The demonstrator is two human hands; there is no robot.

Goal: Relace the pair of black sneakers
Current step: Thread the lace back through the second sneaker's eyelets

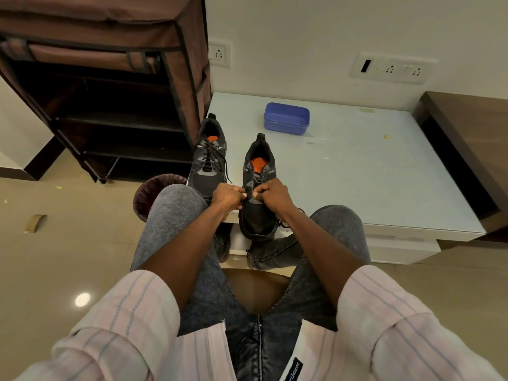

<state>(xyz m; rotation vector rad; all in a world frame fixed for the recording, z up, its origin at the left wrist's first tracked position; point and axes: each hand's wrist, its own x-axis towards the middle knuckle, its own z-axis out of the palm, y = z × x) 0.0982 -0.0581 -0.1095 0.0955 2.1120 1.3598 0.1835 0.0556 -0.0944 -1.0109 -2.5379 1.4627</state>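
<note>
Two black sneakers with grey panels and orange insoles stand on the white table (357,166), toes toward the person. The left shoe (209,158) sits at the table's left edge, laced, its ends loose. The right shoe (257,188) overhangs the near edge, its upper eyelets bare. The left hand (229,198) and right hand (270,195) meet over its forefoot, fingers curled, each apparently pinching lace. One blue box (286,118) sits farther back.
</note>
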